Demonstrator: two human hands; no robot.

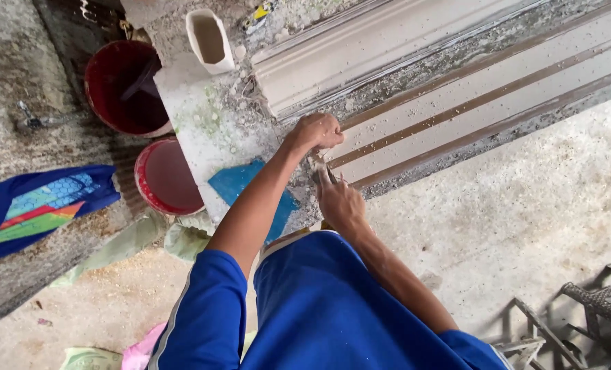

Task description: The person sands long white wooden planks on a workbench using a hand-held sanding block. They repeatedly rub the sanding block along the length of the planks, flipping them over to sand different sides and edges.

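A long flat mould (497,96), with white plaster strips and thin brown lines between them, runs from the middle to the upper right. My left hand (316,131) is curled into a fist and rests on the near end of the top strip. I cannot tell whether anything is inside it. Just below, my right hand (341,202) grips a small thin tool (319,171) whose tip points at the same end of the mould. The two hands are almost touching. My blue shirt fills the bottom of the view.
A white plaster cornice (388,48) lies beside the mould. To the left are two red buckets (124,85) (168,179), a white jug (209,41), a blue sheet (237,183) and a blue cloth (38,205). A wire frame (593,301) sits at the lower right on the concrete floor.
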